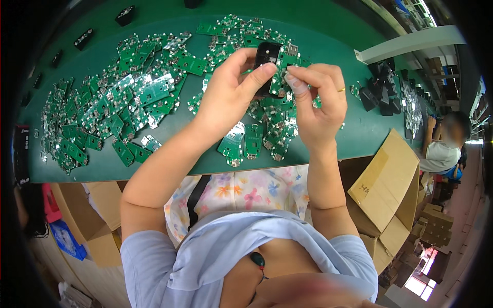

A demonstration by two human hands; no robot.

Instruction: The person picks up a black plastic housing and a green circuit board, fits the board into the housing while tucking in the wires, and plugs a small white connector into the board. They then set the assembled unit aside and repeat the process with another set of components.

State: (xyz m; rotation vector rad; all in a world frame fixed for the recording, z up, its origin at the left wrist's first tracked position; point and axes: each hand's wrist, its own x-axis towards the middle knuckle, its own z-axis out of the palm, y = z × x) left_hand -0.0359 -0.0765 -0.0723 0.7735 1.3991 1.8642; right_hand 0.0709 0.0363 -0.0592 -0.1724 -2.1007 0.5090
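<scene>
My left hand (228, 92) grips a glossy black plastic case (263, 55), thumb across its front and fingers behind. Against the right side of the case stands a green circuit board (280, 72) with a metal socket at its top end. My right hand (322, 100), a ring on one finger, pinches the board's right edge between thumb and forefinger. The fingertips hide part of that edge, and I cannot tell whether the board sits inside the case. Just beneath both hands lie more loose green boards (253, 139) on the green table (205, 154).
A large heap of circuit boards (110, 102) spreads across the table's left side. Black cases (379, 90) are piled at the right, and a few stand along the back left (125, 15). Open cardboard boxes (385, 179) flank me below the table edge. Another person (446, 143) sits far right.
</scene>
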